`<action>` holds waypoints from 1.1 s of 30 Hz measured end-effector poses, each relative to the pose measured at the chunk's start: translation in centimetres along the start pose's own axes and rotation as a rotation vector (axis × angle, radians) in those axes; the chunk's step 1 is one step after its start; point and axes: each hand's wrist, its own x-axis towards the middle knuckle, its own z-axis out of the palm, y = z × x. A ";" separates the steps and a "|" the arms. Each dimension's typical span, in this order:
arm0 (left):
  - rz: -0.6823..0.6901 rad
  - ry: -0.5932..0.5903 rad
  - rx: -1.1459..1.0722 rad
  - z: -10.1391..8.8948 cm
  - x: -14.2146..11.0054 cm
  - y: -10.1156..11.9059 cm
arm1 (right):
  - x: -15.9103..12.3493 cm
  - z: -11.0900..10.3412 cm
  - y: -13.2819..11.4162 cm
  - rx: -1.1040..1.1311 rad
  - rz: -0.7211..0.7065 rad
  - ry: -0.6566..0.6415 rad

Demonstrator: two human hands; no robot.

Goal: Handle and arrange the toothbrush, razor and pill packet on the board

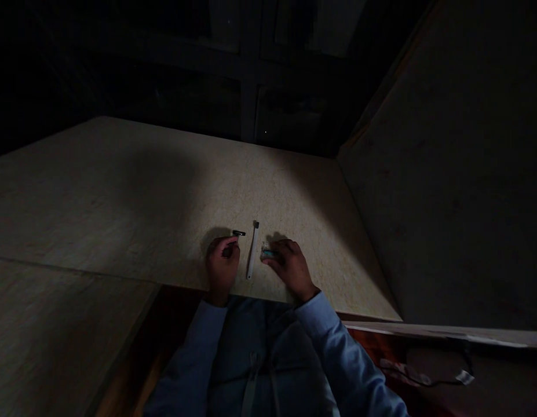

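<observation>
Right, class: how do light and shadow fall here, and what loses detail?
Head view: nearly black background; head view: dim tabletop, broad soft shadow on its left; head view: white toothbrush stands out, but the dark-headed item at the left hand and teal item at the right hand lack detail.

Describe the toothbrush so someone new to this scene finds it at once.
On the pale tabletop, look near the edge by the person's body. Between the left hand and right hand lies a white toothbrush, dark head pointing away. Unlike the dark-topped item and teal item they hold, it touches neither hand.
</observation>
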 end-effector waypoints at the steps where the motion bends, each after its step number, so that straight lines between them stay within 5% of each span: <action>1: 0.010 -0.009 0.013 0.0 0.0 -0.1 | -0.1 0.1 0.2 0.011 -0.005 0.012; 25: 0.148 -0.033 0.089 0.1 0.1 -0.2 | -0.9 -0.4 -0.5 0.082 -0.006 0.079; 33: 0.130 0.090 0.034 -0.7 -0.1 0.9 | -1.3 -1.5 -1.3 0.341 0.126 0.421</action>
